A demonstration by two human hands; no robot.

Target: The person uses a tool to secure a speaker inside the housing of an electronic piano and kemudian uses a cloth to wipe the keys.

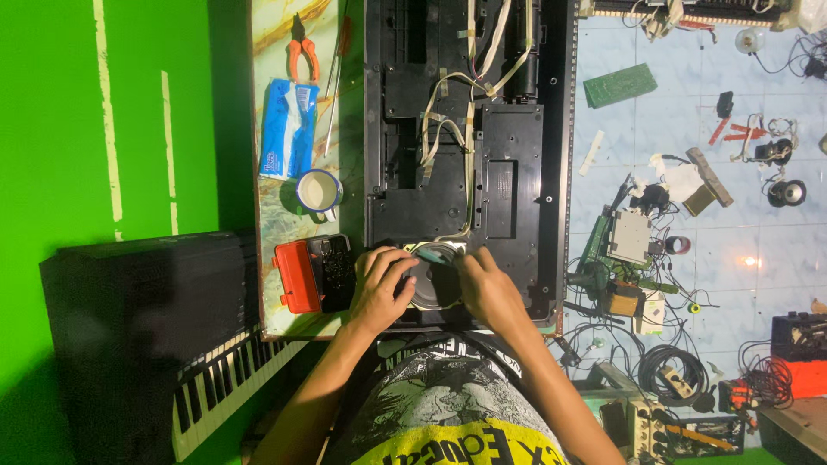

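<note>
- Your left hand (377, 288) lies curled over the left rim of the round speaker (433, 277), fingers bent and pressing on it
- Your right hand (488, 288) rests on the speaker's right rim, fingers drawn together toward its top edge; whether they pinch anything there, you cannot tell
- The speaker sits between your two hands, at the near end of the opened black keyboard casing (469, 164), where pale ribbon cables (465, 112) run down toward it
- Just left of your left hand stand an orange case (295, 277) and a black box (332, 269)
- Farther up the marbled table (274, 215) are a white mug (319, 191), a blue tissue pack (288, 127) and orange-handled pliers (302, 53)
- To your left stands a piano keyboard (215, 379) against a green wall (52, 129)
- To your right the tiled floor (758, 232) is strewn with cables, a green circuit board (619, 84) and small parts
</note>
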